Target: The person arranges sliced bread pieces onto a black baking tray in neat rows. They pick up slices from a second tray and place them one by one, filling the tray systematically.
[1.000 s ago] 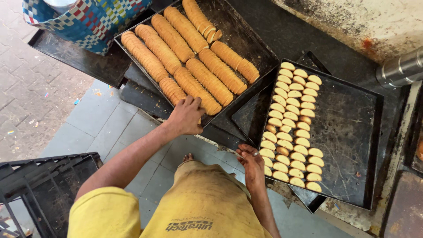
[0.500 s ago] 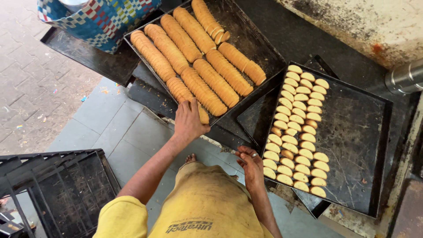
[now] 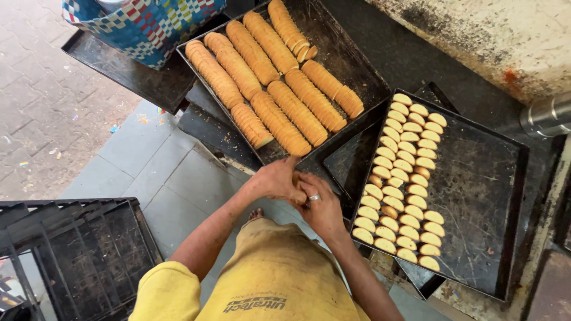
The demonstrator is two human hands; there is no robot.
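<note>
My left hand (image 3: 275, 179) and my right hand (image 3: 321, 207), which wears a ring, meet at the near corner of a black baking tray (image 3: 351, 65). A short stack of round golden biscuits (image 3: 295, 177) shows pinched between the two hands. The tray holds long rows of the same biscuits standing on edge (image 3: 297, 110). To the right lies a second black tray (image 3: 476, 178), where pale biscuits (image 3: 404, 178) lie flat in three columns along its left side. My right hand is close to that tray's left rim.
A chequered woven bag (image 3: 148, 24) stands on a dark sheet at the top left. A black slatted crate (image 3: 71, 255) sits on the floor at the lower left. A metal pipe (image 3: 547, 116) juts in at the right, below a stained wall (image 3: 476, 35).
My left hand has drawn back from the stacked rows to the tray's near corner. My right hand has come up from the right tray's edge to meet it.
</note>
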